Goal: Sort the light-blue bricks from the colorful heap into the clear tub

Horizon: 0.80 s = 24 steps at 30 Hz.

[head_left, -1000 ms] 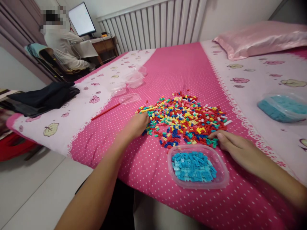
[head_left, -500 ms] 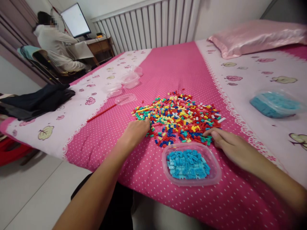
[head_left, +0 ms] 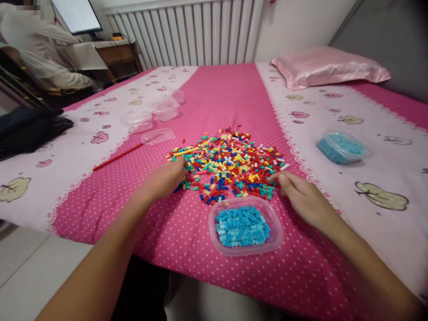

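Note:
A wide heap of small plastic building bricks (head_left: pixel 227 160) in red, yellow, green, blue and white lies on the pink dotted bedspread (head_left: pixel 140 223). My left hand (head_left: pixel 167 178) reaches down into the heap's left edge, slightly blurred, its fingertips hidden and a few blue and green bricks beside it. At the right edge my right hand (head_left: pixel 302 191) has its index finger stretched out onto the bricks, thumb apart and nothing visible in its grasp. Between my forearms, just in front of the heap, a clear plastic tub (head_left: pixel 278 234) holds light-blue bricks (head_left: pixel 242 227).
Another clear tub of blue bricks (head_left: pixel 343 147) stands at right. Several clear containers (head_left: pixel 163 107), a lid (head_left: pixel 157 136) and a red stick (head_left: pixel 117 157) lie at left. A pink pillow (head_left: pixel 327 67) rests behind. A person (head_left: pixel 36 44) sits by a monitor (head_left: pixel 75 15).
The view has turned to the right, so the bed's contents appear farther left. My left hand has shifted slightly at the heap's left edge, with bricks now showing beneath it. My right hand stays near the right edge.

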Motion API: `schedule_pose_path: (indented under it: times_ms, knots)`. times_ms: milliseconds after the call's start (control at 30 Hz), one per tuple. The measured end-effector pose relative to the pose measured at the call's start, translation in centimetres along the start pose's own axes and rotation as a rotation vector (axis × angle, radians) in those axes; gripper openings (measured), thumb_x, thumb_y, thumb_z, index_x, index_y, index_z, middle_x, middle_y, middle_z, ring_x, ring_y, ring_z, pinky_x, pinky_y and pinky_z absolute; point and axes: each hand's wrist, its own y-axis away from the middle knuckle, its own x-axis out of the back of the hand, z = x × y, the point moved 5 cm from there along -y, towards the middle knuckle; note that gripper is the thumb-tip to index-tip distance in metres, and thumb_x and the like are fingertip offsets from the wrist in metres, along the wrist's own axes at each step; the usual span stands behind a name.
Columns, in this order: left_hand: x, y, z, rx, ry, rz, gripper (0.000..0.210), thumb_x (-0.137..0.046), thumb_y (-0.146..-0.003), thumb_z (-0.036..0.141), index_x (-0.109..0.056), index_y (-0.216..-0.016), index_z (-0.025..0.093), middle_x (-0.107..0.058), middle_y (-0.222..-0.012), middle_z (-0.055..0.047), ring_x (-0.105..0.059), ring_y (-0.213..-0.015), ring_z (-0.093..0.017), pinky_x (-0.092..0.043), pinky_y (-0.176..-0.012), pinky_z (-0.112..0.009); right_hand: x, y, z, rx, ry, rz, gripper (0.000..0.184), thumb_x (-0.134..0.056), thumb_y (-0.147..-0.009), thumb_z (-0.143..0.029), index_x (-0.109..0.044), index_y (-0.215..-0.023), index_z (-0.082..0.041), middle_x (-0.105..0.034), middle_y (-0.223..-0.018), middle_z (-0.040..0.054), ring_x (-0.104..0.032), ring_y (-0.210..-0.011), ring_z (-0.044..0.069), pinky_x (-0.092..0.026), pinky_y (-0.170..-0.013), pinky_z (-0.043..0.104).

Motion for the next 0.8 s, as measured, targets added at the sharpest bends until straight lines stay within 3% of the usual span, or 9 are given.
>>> schedule_pose_path:
  times_ms: [233,467,633,800]
  knots:
    - [-0.1,-0.7,-1.5,-0.054,0.209,0.042,0.016,-0.043,-0.095,0.036,-0.049,-0.095,0.021,-0.059,-0.085,-0.004,-0.053,-0.072,-0.019,-0.032,-0.063,-0.027,-0.3,0.1,0.0,0.006,0.008,-0.023,0.049,-0.033,-0.096,-0.055,-0.07,-0.102,-0.023,-0.071,-0.087,0.0069,-0.067,-0.083,0.028,-0.05,-0.08,0.04]
    - [0.0,-1.1,-1.5,-0.064,0.4,0.069,0.009,-0.051,-0.088,0.028,-0.053,-0.086,0.019,-0.055,-0.077,-0.001,-0.047,-0.067,-0.016,-0.03,-0.063,-0.027,-0.2,0.1,-0.4,0.019,0.018,-0.031,0.05,-0.033,-0.096,-0.054,-0.071,-0.099,-0.022,-0.07,-0.082,0.0067,-0.066,-0.078,0.027,-0.05,-0.078,0.039]
    - [0.3,-1.2,-1.5,0.011,0.637,0.098,0.012,-0.049,-0.087,0.031,-0.05,-0.085,0.019,-0.049,-0.073,0.001,-0.045,-0.066,-0.014,-0.033,-0.06,-0.024,-0.4,0.1,-0.1,0.01,0.009,-0.049,0.051,-0.032,-0.096,-0.055,-0.07,-0.101,-0.022,-0.07,-0.084,0.0072,-0.064,-0.079,0.027,-0.049,-0.078,0.039]
    - [-0.2,-0.9,-1.5,0.158,0.921,-0.006,0.008,-0.043,-0.084,0.029,-0.039,-0.084,0.022,-0.025,-0.058,0.008,-0.023,-0.044,-0.009,-0.023,-0.043,-0.02,-0.5,0.0,0.3,0.017,-0.019,-0.052,0.05,-0.033,-0.095,-0.056,-0.069,-0.098,-0.022,-0.069,-0.084,0.0083,-0.063,-0.078,0.027,-0.047,-0.078,0.041]
